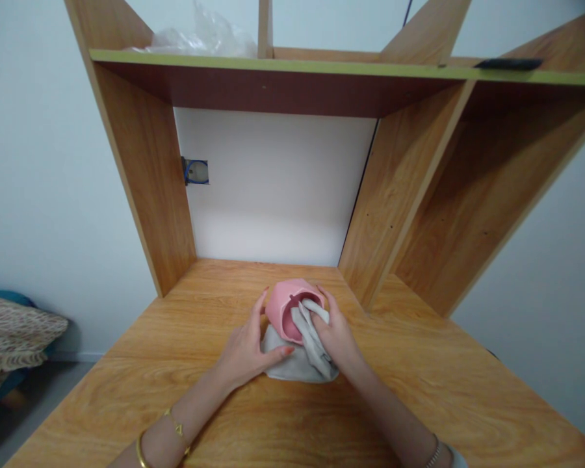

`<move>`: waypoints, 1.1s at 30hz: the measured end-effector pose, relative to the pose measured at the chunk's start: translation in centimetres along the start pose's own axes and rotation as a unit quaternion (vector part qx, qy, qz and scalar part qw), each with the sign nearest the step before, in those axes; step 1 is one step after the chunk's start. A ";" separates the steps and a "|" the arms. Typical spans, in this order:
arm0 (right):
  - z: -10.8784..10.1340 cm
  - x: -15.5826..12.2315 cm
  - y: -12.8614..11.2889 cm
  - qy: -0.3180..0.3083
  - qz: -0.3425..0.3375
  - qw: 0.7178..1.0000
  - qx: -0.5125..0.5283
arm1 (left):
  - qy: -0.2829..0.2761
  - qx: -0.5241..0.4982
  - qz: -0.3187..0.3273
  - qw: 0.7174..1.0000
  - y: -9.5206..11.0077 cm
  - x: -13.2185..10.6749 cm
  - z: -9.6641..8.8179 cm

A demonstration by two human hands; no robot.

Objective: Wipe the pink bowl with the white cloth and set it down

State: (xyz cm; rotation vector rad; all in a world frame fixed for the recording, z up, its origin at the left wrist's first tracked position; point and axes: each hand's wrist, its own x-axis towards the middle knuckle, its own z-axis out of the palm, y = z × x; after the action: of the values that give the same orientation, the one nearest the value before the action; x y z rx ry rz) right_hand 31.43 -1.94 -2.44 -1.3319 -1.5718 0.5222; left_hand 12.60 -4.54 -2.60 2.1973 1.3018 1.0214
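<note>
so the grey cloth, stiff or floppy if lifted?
Likely floppy: the grey cloth bunches into folds under the right hand and drapes into the pink cup. Probably light, and unlikely to slide on the wooden desk.

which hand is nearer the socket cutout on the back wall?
Left. The left hand grips the pink cup below the socket cutout; the right hand, with the grey cloth, is farther right.

Gold bangle (140, 450) and chain bracelet (178, 429) (left wrist), red nails.
</note>
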 end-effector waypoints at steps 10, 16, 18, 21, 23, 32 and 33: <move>1.5 -0.3 0.4 -0.031 0.000 0.999 -0.010 | 0.063 -0.073 0.003 0.995 -0.1 0.0 1.0; -0.2 -0.2 -1.2 -0.016 -0.003 0.979 -0.202 | 0.027 -0.027 0.045 0.998 0.2 -0.2 0.5; -0.6 -0.4 -1.5 -0.010 -0.036 0.968 -0.249 | 0.009 -0.015 0.065 0.998 0.2 -0.2 0.2; -0.8 -0.8 -1.4 -0.012 -0.104 0.953 -0.283 | -0.005 -0.003 0.093 0.996 0.1 -0.2 -0.1; -0.7 -1.0 -1.4 -0.025 -0.139 0.948 -0.286 | -0.009 0.004 0.108 0.994 -0.1 -0.3 -0.3; -0.6 -0.8 -1.8 -0.094 -0.051 0.962 -0.252 | -0.026 0.026 0.098 0.994 0.3 -0.2 -0.4; -0.6 -0.7 -1.7 -0.094 -0.049 0.963 -0.249 | -0.025 0.021 0.093 0.995 0.3 -0.2 -0.3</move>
State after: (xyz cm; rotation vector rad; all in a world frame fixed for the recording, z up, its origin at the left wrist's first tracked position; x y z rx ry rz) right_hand 31.07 -3.28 -1.12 -1.5971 -2.0051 0.1959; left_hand 12.52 -4.92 -2.29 2.3962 1.1220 1.0058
